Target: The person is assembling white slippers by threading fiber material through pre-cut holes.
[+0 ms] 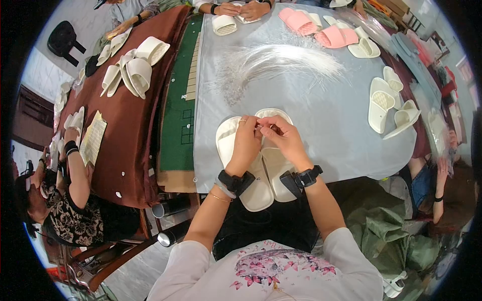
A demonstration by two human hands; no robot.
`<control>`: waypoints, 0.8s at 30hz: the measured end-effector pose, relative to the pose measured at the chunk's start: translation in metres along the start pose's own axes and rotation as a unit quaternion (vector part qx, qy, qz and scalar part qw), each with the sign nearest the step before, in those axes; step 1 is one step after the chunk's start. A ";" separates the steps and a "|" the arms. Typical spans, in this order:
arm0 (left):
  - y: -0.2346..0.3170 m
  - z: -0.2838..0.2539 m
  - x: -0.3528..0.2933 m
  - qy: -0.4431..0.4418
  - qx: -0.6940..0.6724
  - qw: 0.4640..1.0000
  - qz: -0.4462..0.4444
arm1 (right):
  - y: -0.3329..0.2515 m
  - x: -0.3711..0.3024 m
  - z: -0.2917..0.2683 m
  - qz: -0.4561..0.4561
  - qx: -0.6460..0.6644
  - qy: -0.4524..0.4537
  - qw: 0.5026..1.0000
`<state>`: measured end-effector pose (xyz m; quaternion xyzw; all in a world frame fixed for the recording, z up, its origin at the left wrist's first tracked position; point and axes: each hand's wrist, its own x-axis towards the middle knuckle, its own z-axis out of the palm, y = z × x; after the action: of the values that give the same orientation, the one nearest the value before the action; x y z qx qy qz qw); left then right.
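Note:
A pair of cream slippers (257,190) lies side by side at the near edge of the grey-covered table, toes pointing away from me. My left hand (246,143) and my right hand (285,139) meet over the straps of the pair. The fingertips of both are pinched close together between the two slippers. Whatever is between them is too small to make out, and the fingers cover part of the straps. Beyond my hands lies a loose bundle of thin clear-white strands (281,60).
Pink slippers (301,22) and more cream ones (381,103) lie at the far and right sides. On the left, a brown-covered table (130,135) holds further cream slippers (138,70) and a paper sheet (95,136). Co-workers' hands (241,11) work across the table.

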<state>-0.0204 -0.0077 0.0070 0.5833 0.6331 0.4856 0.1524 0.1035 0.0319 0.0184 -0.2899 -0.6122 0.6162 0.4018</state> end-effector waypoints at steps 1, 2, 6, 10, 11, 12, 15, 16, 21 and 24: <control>0.001 -0.001 0.000 -0.015 0.013 1.000 0.011 | -0.001 0.000 0.001 -0.007 -0.019 -0.012 1.000; 0.000 -0.002 0.000 -0.014 0.015 1.000 0.011 | 0.002 0.000 0.003 -0.007 -0.018 -0.013 1.000; 0.000 -0.002 0.001 -0.043 0.007 0.999 -0.001 | 0.010 0.002 0.006 -0.025 -0.108 0.012 0.994; -0.002 0.000 0.001 -0.042 0.012 0.999 0.013 | 0.007 0.001 0.006 -0.028 -0.120 0.002 0.992; -0.004 0.001 0.000 -0.043 0.013 0.999 0.012 | 0.006 0.000 0.007 -0.027 -0.119 0.002 0.993; -0.006 0.002 0.000 -0.040 0.021 0.999 0.015 | 0.004 -0.001 0.006 -0.020 -0.111 0.001 0.994; -0.003 0.002 -0.001 -0.039 0.035 0.998 0.029 | 0.005 -0.001 0.006 -0.021 -0.117 0.012 0.993; 0.001 0.001 -0.001 -0.041 0.041 0.997 0.041 | 0.006 -0.001 0.006 -0.029 -0.130 0.024 0.991; 0.001 -0.013 -0.001 -0.091 -0.136 0.982 -0.091 | 0.012 0.002 0.002 -0.016 -0.083 0.078 0.993; 0.001 -0.018 -0.001 -0.105 -0.193 0.966 -0.139 | 0.008 0.001 0.004 -0.019 -0.084 0.073 0.994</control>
<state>-0.0336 -0.0166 0.0159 0.4969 0.5830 0.5082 0.3937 0.0987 0.0311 0.0105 -0.3553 -0.6362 0.5318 0.4315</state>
